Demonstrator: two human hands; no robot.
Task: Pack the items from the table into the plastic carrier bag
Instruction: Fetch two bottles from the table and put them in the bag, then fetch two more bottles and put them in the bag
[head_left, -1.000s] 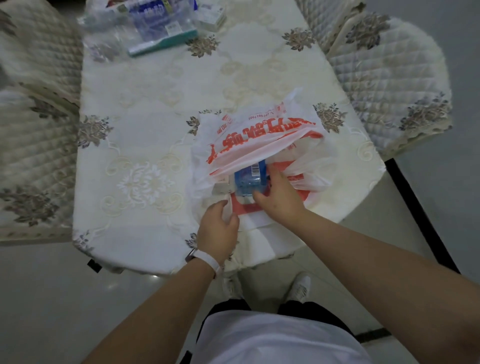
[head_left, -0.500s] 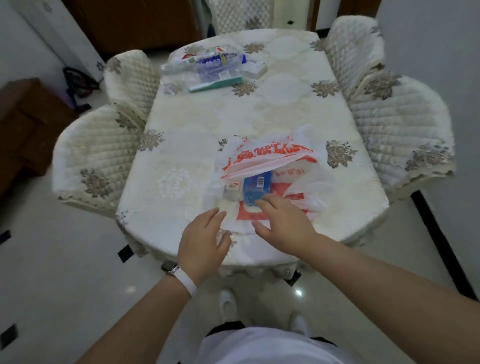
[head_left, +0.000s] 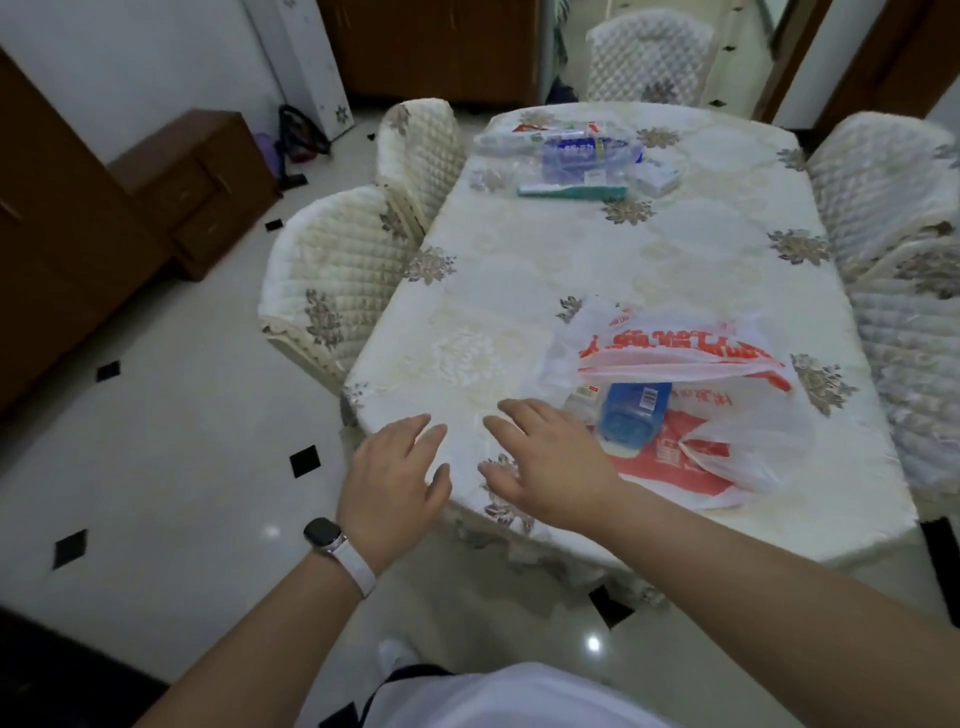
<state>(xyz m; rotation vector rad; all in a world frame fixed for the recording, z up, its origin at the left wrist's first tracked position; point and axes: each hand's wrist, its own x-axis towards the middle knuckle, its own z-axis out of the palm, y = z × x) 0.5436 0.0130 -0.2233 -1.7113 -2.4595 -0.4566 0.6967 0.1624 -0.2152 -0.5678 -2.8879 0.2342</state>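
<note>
Your left hand (head_left: 395, 467) and right hand (head_left: 545, 462) hover spread and empty just beside the carrier bag (head_left: 727, 447). A blue pack (head_left: 631, 415) lies at the bag's mouth. The remaining items (head_left: 571, 161) sit well beyond the bag. Risk: the slack, unheld mouth may let the pack slide out.

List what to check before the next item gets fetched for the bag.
1. Left hand free: ok, fingers spread, holds nothing.
2. Right hand free: ok, open beside the bag's mouth.
3. Plastic carrier bag ready: ok, it lies flat on the table, mouth facing the person.
4. Blue packet in the bag: ok, far end under the upper flap.
5. All items packed: not ok, a pile of packages lies at the table's far end.
6. Pile within reach: cannot tell.
</note>
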